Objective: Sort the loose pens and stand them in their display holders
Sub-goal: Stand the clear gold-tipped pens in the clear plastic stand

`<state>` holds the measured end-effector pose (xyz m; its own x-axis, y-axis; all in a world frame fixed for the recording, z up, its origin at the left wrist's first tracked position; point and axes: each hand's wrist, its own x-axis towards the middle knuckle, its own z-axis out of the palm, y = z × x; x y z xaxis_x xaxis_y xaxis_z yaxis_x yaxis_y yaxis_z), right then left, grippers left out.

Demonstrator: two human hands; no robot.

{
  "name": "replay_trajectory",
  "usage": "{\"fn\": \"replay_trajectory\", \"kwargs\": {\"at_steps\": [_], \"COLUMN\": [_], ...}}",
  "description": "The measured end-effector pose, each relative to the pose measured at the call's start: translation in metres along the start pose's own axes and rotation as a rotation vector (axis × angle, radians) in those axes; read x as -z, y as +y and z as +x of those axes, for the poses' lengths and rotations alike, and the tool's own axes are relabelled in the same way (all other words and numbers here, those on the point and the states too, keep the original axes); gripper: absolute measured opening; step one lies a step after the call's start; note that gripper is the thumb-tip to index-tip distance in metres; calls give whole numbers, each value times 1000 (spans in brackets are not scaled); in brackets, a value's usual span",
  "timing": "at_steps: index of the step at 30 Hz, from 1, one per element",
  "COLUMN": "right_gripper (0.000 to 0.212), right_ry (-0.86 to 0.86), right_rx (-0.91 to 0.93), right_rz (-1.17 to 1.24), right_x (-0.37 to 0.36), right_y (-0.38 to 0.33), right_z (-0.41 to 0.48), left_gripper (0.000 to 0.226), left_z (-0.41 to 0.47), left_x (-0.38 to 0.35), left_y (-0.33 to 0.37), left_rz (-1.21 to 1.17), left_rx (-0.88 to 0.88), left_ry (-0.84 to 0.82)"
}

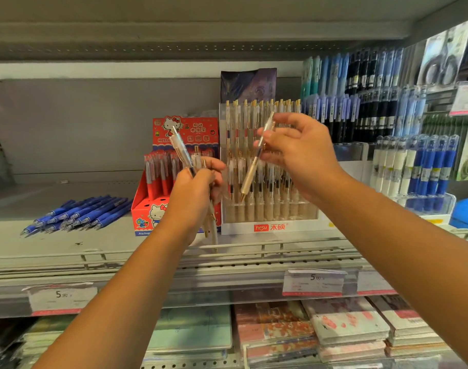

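Observation:
My left hand [198,187] grips a bundle of clear and beige pens [183,153], their tips hanging below my wrist, in front of the red cartoon-cat holder [147,209]. My right hand [299,147] pinches a single gold-and-clear pen [251,171], tilted with its tip down, just in front of the clear tiered holder [270,225] that is filled with matching gold pens. A pile of loose blue pens [81,213] lies flat on the shelf to the left.
The clear holder's right neighbour is a stand of blue and white pens [419,166], with hanging packs of pens [360,97] behind. A wire rail [254,249] edges the shelf front. Price tags [314,282] hang below it. Notebooks [278,328] fill the lower shelf.

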<state>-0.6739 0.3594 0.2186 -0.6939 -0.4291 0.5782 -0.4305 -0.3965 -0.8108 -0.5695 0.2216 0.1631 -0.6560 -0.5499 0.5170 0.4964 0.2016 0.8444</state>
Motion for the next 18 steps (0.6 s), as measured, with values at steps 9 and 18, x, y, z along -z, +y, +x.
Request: {"fn": "replay_trajectory", "kwargs": {"at_steps": [9,18], "right_gripper": [29,28], "right_ry": [177,101], "right_rx": [154,125], "right_rz": [-384,-455], "right_x": [39,42], "right_y": [21,42], "right_z": [10,5], "left_gripper": [33,14], "left_z": [-1,-1], "left_x": [-2,1], "left_y": [2,1], "left_rz": [94,56], "left_rx": [-25,-28], "left_ry": [5,-33]}}
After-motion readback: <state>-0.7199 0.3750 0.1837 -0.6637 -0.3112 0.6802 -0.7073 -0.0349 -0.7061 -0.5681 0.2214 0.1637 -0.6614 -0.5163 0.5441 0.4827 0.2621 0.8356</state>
